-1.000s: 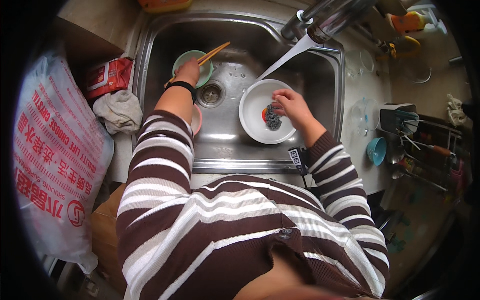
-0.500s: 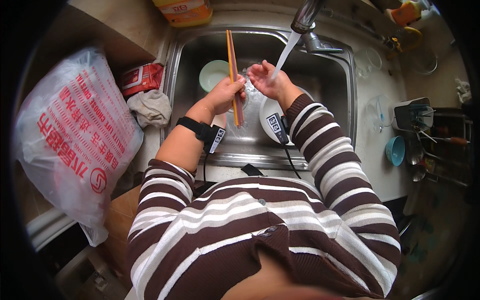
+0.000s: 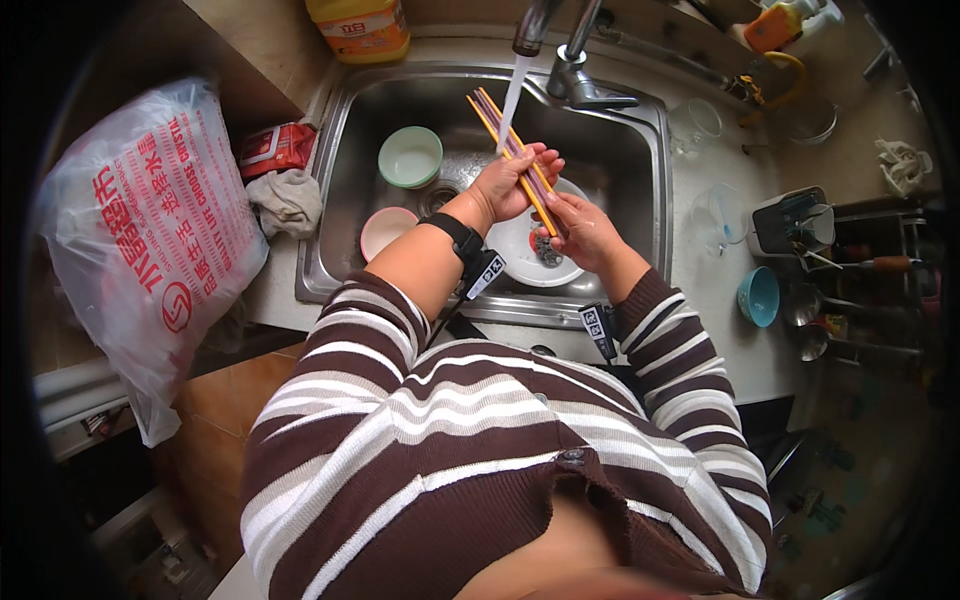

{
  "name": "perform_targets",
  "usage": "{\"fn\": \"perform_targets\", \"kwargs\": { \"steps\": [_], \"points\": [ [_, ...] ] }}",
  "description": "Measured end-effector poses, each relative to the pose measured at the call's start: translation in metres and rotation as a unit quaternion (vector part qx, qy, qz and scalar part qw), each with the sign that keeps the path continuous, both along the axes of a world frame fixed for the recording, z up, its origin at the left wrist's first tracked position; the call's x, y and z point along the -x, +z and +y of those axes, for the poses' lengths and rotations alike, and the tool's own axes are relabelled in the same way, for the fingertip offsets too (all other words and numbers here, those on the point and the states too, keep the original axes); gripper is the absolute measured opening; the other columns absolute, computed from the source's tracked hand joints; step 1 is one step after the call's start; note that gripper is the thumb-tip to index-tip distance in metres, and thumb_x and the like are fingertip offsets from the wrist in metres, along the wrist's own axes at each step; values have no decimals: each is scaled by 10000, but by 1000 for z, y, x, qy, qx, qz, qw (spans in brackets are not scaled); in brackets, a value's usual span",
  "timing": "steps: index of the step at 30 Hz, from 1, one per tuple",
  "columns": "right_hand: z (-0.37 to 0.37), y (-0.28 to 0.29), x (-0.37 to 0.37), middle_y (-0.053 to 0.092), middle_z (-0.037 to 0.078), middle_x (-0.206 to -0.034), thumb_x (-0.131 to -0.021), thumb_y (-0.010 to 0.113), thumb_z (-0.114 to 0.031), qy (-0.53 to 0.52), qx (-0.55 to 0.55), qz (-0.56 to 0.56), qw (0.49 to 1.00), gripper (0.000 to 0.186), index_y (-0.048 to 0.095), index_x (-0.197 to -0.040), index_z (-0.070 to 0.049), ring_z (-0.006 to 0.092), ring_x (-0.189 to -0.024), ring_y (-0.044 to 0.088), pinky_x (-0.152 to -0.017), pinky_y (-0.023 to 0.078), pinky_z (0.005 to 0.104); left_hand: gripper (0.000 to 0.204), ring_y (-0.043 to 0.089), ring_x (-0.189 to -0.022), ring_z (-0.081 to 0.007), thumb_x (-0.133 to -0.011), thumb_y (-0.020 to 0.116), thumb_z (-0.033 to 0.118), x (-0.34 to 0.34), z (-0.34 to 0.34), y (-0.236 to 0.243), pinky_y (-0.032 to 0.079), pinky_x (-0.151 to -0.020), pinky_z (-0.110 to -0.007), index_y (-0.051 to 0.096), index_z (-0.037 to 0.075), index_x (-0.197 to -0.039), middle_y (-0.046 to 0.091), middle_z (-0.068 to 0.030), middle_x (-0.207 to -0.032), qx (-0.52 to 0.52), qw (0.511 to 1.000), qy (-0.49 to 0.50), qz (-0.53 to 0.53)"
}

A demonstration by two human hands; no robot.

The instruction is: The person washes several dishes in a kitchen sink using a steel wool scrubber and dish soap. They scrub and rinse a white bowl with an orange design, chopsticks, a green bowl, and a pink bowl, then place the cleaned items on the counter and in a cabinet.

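Head view: at the far left hangs or stands a bulging white plastic bag (image 3: 150, 230) with red print. Just to its right lie a red packet (image 3: 275, 150) and, touching or just below it, a crumpled greyish cloth (image 3: 285, 202). A yellow bottle (image 3: 362, 30) stands behind the near-left corner of the steel sink (image 3: 312, 265), by its far edge. Inside the sink, a pale green bowl (image 3: 411, 158) sits upright, with a pink-rimmed bowl (image 3: 388, 232) nearer the person, partly covered by the left forearm.

The left hand (image 3: 505, 185), black band at its wrist, grips a bundle of yellow and purplish chopsticks (image 3: 536, 190) around the middle, thumb across them. The bundle slants over the sink, its far end beside the water falling from the faucet (image 3: 535, 28). Below the hands, a white bowl (image 3: 520, 268) holds a grey scouring ball (image 3: 547, 252). The right hand (image 3: 588, 232) closes its fingers about the bundle's near end.

Farther right, clear containers (image 3: 695, 120), a turquoise bowl (image 3: 758, 296) and a utensil holder (image 3: 792, 225) stand on the surface (image 3: 690, 285).
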State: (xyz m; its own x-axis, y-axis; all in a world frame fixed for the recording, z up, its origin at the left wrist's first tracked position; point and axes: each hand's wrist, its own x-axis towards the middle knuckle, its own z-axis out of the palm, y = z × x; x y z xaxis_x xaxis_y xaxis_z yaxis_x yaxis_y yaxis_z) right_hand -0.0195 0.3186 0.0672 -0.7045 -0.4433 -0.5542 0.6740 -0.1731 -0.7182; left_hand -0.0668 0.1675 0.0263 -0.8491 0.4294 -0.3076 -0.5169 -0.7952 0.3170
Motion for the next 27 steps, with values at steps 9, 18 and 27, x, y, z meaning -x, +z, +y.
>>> {"fn": "perform_targets", "kwargs": {
  "steps": [9, 18, 27],
  "points": [
    [-6, -12, -11, 490, 0, -646, -883, 483, -305, -109, -34, 3, 993, 244, 520, -952, -74, 33, -395, 339, -327, 230, 171, 149, 489, -1066, -321, -898, 441, 194, -11, 13, 4, 401, -901, -484, 485, 85, -989, 562, -135, -1037, 55, 998, 14, -24],
    [47, -11, -22, 514, 6, -654, -880, 491, -247, -55, 15, -36, 998, 218, 524, -983, -59, 18, -388, 306, -334, 226, 157, 182, 542, -965, -264, -920, 349, 135, 24, -26, 14, 434, -849, -420, 424, 75, -1074, 535, -110, -1027, 62, 986, 152, -16],
    [68, -13, -28, 561, 36, -690, -887, 467, -310, -66, -20, -32, 997, 257, 523, -955, -69, 30, -460, 451, -339, 298, 122, 170, 539, -958, -248, -889, 443, 143, 24, -13, 12, 429, -845, -401, 452, 73, -1044, 544, -106, -1022, 64, 989, 134, 29]
  ]
}}
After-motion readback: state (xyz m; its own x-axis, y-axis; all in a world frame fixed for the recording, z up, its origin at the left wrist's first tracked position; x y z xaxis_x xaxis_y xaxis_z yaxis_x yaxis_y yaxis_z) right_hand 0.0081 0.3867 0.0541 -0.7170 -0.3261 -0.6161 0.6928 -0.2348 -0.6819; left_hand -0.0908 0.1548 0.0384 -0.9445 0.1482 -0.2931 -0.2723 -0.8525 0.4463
